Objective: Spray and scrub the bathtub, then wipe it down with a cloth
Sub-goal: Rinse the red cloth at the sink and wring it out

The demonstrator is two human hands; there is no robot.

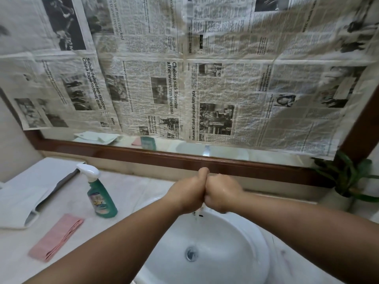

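My left hand (pixel 187 194) and my right hand (pixel 222 193) are pressed together knuckle to knuckle over the back rim of a white sink (pixel 242 255). Both have their fingers curled, and the left thumb points up. Nothing shows inside either fist, and the tap is hidden behind them. A thin stream of water (pixel 196 217) falls into the sink just below the hands. A green spray bottle (pixel 102 199) with a white trigger stands upright on the counter to the left. A folded pink cloth (pixel 56 236) lies in front of it. No bathtub is in view.
A wood-framed mirror (pixel 143 153) covered with newspaper sheets (pixel 184 78) fills the wall behind the sink. White folded paper or towels (pixel 24 203) lie at the counter's far left. A potted plant (pixel 346 179) stands at the right. The sink drain (pixel 191 253) sits mid-bowl.
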